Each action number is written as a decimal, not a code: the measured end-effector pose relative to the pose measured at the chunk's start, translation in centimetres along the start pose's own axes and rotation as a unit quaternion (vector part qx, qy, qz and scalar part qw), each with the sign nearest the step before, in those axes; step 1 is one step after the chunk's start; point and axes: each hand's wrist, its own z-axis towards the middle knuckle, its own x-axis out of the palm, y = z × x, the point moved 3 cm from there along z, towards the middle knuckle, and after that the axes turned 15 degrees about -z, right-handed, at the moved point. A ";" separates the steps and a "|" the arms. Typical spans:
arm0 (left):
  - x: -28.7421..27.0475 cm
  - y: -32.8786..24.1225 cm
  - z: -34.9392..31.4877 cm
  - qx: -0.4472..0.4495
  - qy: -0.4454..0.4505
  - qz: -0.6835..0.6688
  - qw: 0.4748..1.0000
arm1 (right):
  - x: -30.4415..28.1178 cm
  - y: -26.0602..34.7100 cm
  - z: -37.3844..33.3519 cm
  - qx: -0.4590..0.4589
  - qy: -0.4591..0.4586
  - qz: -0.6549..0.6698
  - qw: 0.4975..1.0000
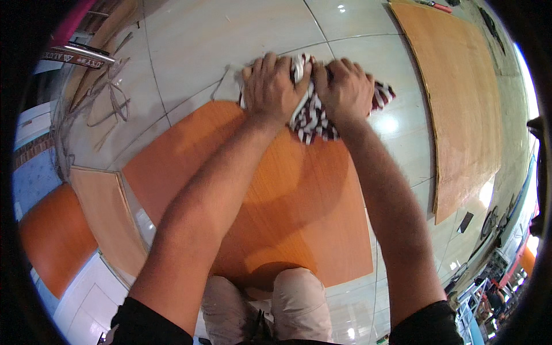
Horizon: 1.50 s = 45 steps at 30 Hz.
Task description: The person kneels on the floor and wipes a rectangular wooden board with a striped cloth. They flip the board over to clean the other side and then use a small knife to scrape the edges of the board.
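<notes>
Both arms stretch forward over an orange-brown wood-grain sheet (287, 201) lying on the tiled floor. At its far edge is a bunched cloth (313, 118), patterned in white and dark maroon. My left hand (270, 86) has its fingers curled down on the cloth's left part, a white fold rising beside the thumb. Closed on the right part of the same cloth is my right hand (347, 91), knuckles up. One cloth end sticks out to its right, and another hangs over the sheet between my wrists. My fingertips are partly hidden.
A lighter wooden panel (460, 109) lies to the right. Pale board (109, 215) and a curved orange sheet (57, 238) are at the left. Loose cord (109, 98) trails on the tiles by a metal bar (86, 54). My knees (296, 299) are at the sheet's near edge.
</notes>
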 end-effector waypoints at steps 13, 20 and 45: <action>-13.1 -8.0 -24.3 -0.102 0.008 -0.046 0.994 | -12.8 7.6 -19.3 -0.159 0.058 0.051 0.984; -14.2 -6.8 -36.4 -0.283 0.023 0.018 0.959 | -10.7 11.9 -26.7 -0.180 0.235 0.137 0.945; -20.9 -5.3 -38.2 -0.268 -0.145 -0.028 0.952 | -12.4 18.5 -28.0 -0.272 0.238 0.131 0.923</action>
